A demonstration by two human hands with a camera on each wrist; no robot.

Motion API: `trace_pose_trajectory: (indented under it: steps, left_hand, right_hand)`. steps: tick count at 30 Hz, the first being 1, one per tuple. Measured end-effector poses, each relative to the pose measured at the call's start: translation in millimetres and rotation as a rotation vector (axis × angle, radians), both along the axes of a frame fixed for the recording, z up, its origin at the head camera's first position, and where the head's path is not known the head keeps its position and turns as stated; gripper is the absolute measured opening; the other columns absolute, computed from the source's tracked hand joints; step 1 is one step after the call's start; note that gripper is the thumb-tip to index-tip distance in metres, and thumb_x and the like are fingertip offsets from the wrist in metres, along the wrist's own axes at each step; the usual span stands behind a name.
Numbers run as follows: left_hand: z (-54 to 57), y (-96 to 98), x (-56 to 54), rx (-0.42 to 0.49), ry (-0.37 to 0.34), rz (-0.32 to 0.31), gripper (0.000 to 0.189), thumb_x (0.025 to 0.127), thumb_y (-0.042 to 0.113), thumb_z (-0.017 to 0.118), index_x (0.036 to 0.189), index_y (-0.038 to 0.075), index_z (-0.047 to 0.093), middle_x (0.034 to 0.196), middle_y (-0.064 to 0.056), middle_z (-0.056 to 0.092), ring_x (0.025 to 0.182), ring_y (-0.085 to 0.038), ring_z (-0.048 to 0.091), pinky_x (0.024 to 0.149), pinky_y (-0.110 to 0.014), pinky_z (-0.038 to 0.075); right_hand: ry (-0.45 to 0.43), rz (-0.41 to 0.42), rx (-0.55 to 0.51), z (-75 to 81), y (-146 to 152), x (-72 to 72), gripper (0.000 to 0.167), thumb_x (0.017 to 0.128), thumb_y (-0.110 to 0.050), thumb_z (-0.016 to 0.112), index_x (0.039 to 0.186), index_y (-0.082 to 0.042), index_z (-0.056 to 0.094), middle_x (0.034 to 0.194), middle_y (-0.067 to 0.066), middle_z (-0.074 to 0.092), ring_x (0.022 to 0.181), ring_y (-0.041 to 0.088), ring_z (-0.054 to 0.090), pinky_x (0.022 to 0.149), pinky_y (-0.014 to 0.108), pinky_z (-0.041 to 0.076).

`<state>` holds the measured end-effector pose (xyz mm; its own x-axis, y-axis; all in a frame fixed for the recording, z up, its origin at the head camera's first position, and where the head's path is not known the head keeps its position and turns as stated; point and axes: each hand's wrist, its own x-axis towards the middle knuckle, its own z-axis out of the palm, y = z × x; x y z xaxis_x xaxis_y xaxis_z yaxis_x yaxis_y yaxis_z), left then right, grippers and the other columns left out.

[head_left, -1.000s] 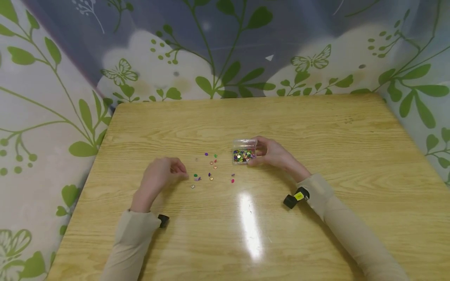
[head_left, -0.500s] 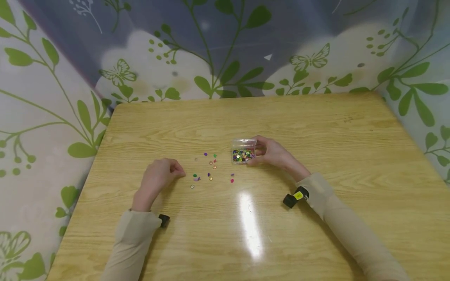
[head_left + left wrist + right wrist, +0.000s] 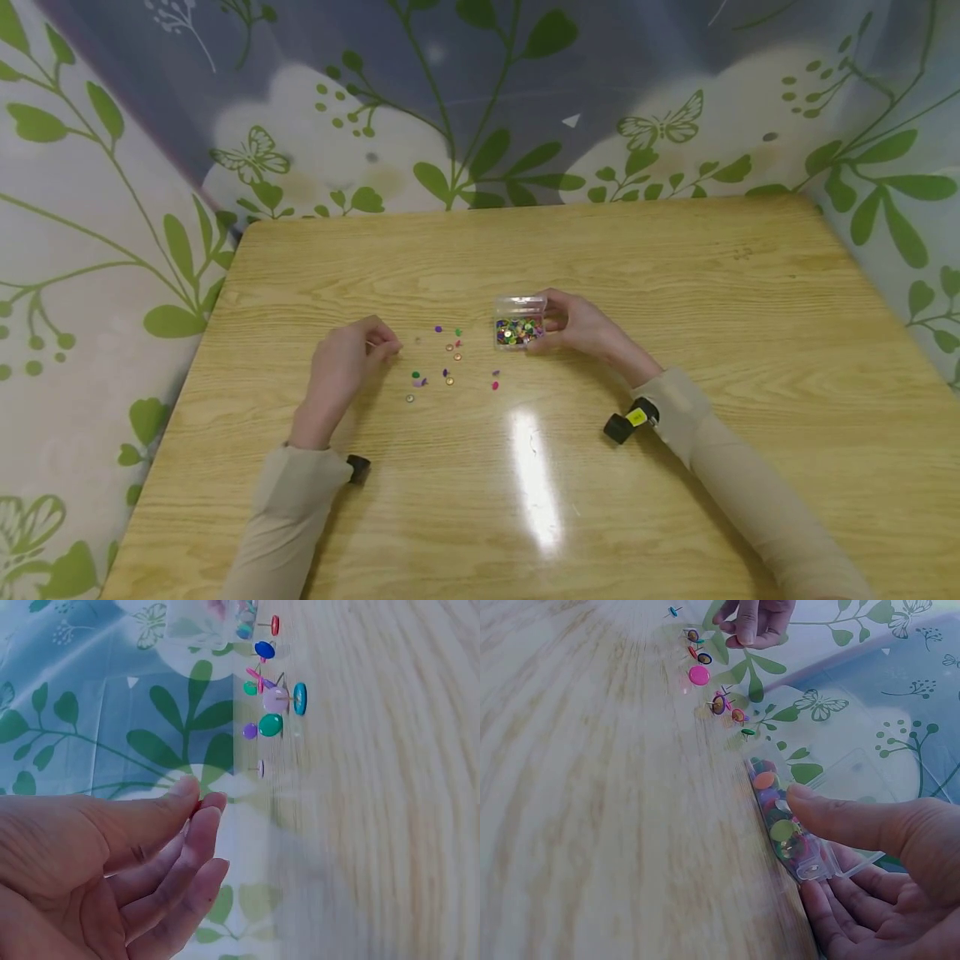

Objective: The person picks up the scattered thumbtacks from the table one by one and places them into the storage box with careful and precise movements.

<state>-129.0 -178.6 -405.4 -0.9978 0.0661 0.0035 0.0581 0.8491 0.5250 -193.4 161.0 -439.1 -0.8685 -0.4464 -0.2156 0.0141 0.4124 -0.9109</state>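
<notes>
My left hand (image 3: pixel 341 371) hovers above the table, left of scattered thumbtacks (image 3: pixel 450 382). Its thumb and index finger meet in a pinch, and a small dark red bit of what looks like a thumbtack (image 3: pixel 196 808) shows between them; the rest is hidden by the fingers. My right hand (image 3: pixel 581 325) holds a small clear plastic box (image 3: pixel 521 347) by its right side, thumb at the front and fingers behind. The box's hinged lid (image 3: pixel 855 787) stands raised. Inside lie many colourful thumbtacks (image 3: pixel 784 829). Between the hands, several loose thumbtacks lie point up or on their sides.
The wooden table (image 3: pixel 637 250) reaches a patterned wall covering (image 3: pixel 510 100) at the back and sides. A pink thumbtack (image 3: pixel 495 386) lies in front of the box, a silver one (image 3: pixel 410 398) closer to the left hand. Wrist straps with black cameras (image 3: pixel 619 428) sit at both cuffs.
My left hand drew slightly back from the thumbtacks, then moved up and a little right, its fingertips pinched together. The right hand and the box stayed in place.
</notes>
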Motion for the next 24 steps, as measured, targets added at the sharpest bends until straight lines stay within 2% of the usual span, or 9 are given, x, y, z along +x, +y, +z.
trace_pose_trajectory:
  steps: [5,10,16,21,24]
  left_hand:
    - [1.6,7.9,-2.4,0.045,0.025,-0.033,0.015,0.090,0.020,0.078,0.095,0.008,0.072,0.092,-0.008,0.076,0.082,-0.023,0.073,0.074,-0.040,0.057]
    - [2.6,20.7,-5.9,0.052,0.031,-0.079,0.016,0.086,0.018,0.082,0.093,0.008,0.073,0.088,-0.006,0.077,0.078,-0.021,0.073,0.073,-0.039,0.058]
    - [4.3,41.6,-12.2,0.020,0.067,-0.136,0.016,0.086,0.028,0.082,0.091,0.014,0.075,0.087,-0.003,0.078,0.079,-0.019,0.074,0.068,-0.035,0.056]
    - [7.0,64.1,-18.7,0.003,0.046,-0.176,0.012,0.089,0.030,0.078,0.095,0.019,0.078,0.089,0.002,0.078,0.078,-0.016,0.073,0.067,-0.033,0.054]
    - [8.2,76.9,-21.3,-0.002,0.046,-0.208,0.011,0.091,0.028,0.077,0.098,0.019,0.078,0.091,0.003,0.078,0.077,-0.015,0.072,0.067,-0.031,0.055]
  right_hand:
    - [-0.008,-0.001,-0.003,0.7,0.3,0.2,0.068,0.079,-0.010,0.086,0.139,-0.007,0.053,0.138,0.019,0.058,0.124,0.039,0.058,0.106,0.050,0.048]
    - [-0.012,0.001,-0.001,1.6,0.4,0.7,0.070,0.079,-0.010,0.086,0.140,-0.007,0.052,0.138,0.019,0.058,0.126,0.040,0.057,0.107,0.051,0.047]
    - [0.002,0.012,-0.013,1.5,0.1,0.3,0.069,0.079,-0.007,0.085,0.140,-0.004,0.052,0.137,0.022,0.058,0.124,0.040,0.058,0.106,0.050,0.049]
    - [-0.006,0.000,0.016,1.3,-0.2,0.1,0.068,0.079,-0.010,0.086,0.138,-0.007,0.053,0.137,0.020,0.058,0.125,0.040,0.058,0.107,0.052,0.047]
    - [-0.005,-0.001,0.038,1.2,-0.9,0.2,0.068,0.079,-0.012,0.086,0.139,-0.007,0.053,0.138,0.020,0.058,0.125,0.040,0.058,0.108,0.053,0.046]
